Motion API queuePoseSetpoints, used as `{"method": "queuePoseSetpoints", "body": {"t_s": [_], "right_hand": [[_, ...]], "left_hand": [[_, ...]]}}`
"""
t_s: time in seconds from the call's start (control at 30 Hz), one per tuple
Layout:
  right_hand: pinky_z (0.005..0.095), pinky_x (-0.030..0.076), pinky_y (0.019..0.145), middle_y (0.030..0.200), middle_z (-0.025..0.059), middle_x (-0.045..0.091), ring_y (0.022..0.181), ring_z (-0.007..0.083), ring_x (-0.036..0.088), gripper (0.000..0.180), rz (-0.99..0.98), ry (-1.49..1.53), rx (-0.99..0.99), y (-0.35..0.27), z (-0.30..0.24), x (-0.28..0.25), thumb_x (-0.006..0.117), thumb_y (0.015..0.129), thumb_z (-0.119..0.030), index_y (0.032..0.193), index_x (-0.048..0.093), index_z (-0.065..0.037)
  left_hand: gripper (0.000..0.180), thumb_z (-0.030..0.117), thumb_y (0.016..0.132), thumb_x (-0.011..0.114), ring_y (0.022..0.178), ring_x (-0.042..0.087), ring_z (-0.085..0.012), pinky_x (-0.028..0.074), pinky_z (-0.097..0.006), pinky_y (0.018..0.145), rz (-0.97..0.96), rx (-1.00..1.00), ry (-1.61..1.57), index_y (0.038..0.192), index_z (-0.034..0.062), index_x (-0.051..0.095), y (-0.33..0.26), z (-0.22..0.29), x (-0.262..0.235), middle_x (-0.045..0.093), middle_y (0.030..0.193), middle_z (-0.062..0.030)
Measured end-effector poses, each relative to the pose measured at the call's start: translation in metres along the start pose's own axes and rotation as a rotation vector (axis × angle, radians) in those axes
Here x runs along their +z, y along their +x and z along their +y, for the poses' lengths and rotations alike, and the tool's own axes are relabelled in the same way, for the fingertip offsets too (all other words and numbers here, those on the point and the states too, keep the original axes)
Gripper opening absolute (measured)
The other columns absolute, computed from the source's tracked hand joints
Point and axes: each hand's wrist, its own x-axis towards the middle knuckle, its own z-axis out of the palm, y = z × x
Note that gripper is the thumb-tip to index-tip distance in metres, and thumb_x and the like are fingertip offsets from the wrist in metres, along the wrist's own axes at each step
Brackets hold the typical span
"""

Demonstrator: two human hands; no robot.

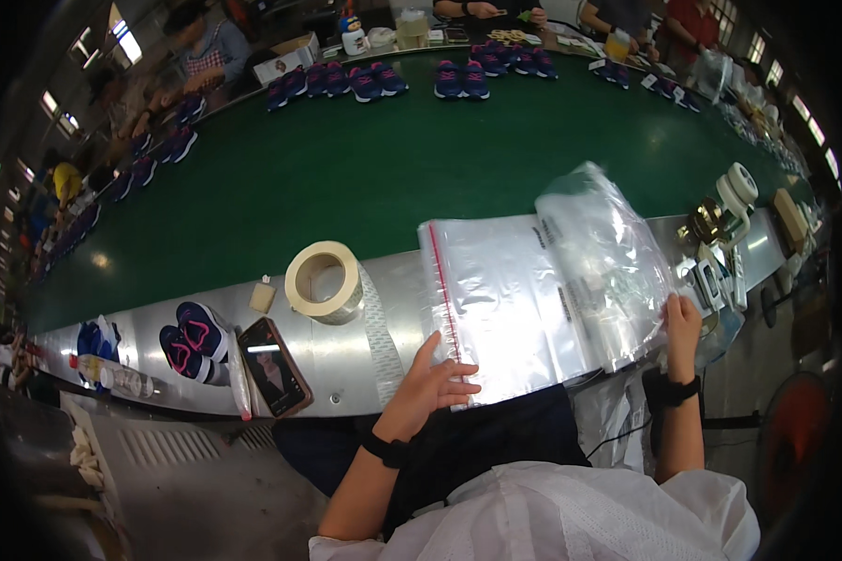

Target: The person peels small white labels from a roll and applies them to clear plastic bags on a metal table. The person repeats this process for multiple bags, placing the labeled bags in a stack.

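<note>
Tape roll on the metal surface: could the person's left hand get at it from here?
Probably yes: the left hand has its fingers spread at the clear bags, and only a loose strip of tape seems to lie between it and the tape roll.

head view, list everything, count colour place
plastic bags: uncounted stack, clear, centre right
metal ledge: 1, silver, near side
green surface: 1, green, beyond ledge
tape roll: 1, cream, left of bags
phone: 1, dark, left of bags
near shoes: 2, navy/pink, left of phone
bottle: 1, clear, ledge's left end
far shoes: many, navy/pink, surface's edges
small tools: several, mostly white, ledge's right
people: several, mixed clothing, around surface
left hand: 1, black wristband, bags' lower left
right hand: 1, black wristband, bags' right edge
</note>
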Motion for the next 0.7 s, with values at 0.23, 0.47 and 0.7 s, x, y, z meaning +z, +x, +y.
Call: {"method": "queuePoseSetpoints", "body": {"t_s": [0.23,0.47,0.7], "right_hand": [[0.0278,0.038,0.056,0.062,0.0023,0.047,0.059,0.0104,0.041,0.021,-0.039,-0.478,-0.202,-0.004,0.076,-0.041,0.057,0.085,-0.015,0.072,0.051,0.001],[0.0256,0.042,0.074,0.107,0.0064,0.053,0.091,0.0135,0.051,0.02,0.07,-0.352,-0.437,-0.014,0.017,-0.015,0.054,0.09,-0.012,0.107,0.055,-0.003],[0.0243,0.041,0.066,0.088,0.0079,0.057,0.077,0.0159,0.053,0.006,-0.627,0.048,-0.497,-0.127,-0.101,0.095,0.053,0.082,0.001,0.086,0.057,0.0]], "left_hand": [[0.029,0.021,0.097,0.041,0.09,0.062,-0.0213,0.05,-0.031,0.08,0.327,0.137,0.026,0.111,-0.0022,0.052,-0.08,-0.02,-0.04,0.062,0.099,-0.0146],[0.044,0.022,0.089,0.058,0.109,0.053,-0.0233,0.044,-0.031,0.088,0.639,0.2,0.213,0.123,-0.0035,0.047,-0.089,-0.1,-0.079,0.052,0.122,-0.0145],[0.026,0.018,0.09,0.057,0.082,0.059,-0.0132,0.047,-0.026,0.074,0.405,0.176,0.321,0.106,-0.0029,0.061,-0.055,-0.092,-0.046,0.065,0.089,-0.0067]]}}
